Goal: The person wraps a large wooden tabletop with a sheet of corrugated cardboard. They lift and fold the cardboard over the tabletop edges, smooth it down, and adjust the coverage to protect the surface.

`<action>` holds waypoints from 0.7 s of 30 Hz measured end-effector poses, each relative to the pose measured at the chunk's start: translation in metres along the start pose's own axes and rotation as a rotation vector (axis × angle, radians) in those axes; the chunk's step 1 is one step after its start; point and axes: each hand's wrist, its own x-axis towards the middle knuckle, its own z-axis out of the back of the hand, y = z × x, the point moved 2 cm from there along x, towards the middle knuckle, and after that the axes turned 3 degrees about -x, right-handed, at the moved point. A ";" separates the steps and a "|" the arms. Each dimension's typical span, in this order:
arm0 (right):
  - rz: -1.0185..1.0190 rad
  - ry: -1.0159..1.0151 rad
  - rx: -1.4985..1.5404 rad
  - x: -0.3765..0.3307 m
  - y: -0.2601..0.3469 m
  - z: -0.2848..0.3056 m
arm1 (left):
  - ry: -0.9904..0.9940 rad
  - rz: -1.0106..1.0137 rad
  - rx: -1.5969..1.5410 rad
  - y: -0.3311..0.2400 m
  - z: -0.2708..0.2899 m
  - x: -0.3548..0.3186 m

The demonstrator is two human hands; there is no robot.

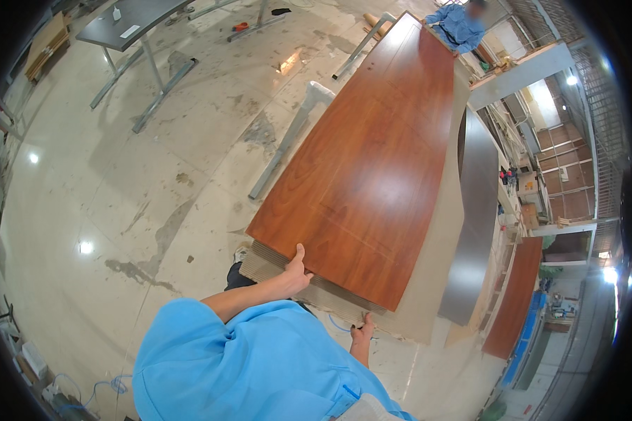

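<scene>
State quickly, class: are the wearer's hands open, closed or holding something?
Left hand: closed on the near edge of the reddish-brown wood-grain panel, thumb on top.
Right hand: by the panel's near right corner; grip cannot be told.

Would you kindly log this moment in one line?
left hand: gripping reddish wood-grain panel, near edge; right hand: by near right corner; co-worker: far end

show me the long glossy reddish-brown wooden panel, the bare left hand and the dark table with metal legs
long glossy reddish-brown wooden panel (pixel 365 168): head view, middle of its top face
bare left hand (pixel 296 278): head view, back of the hand
dark table with metal legs (pixel 100 31): head view, bare tabletop
</scene>
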 end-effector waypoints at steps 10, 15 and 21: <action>0.015 0.039 0.031 -0.004 -0.002 -0.004 | -0.009 -0.011 -0.019 -0.001 0.003 0.003; -0.024 0.038 0.053 0.004 -0.005 0.001 | -0.010 -0.008 -0.021 -0.001 0.002 0.004; -0.016 0.065 0.057 0.007 -0.006 0.003 | -0.045 -0.025 -0.006 -0.001 -0.003 -0.002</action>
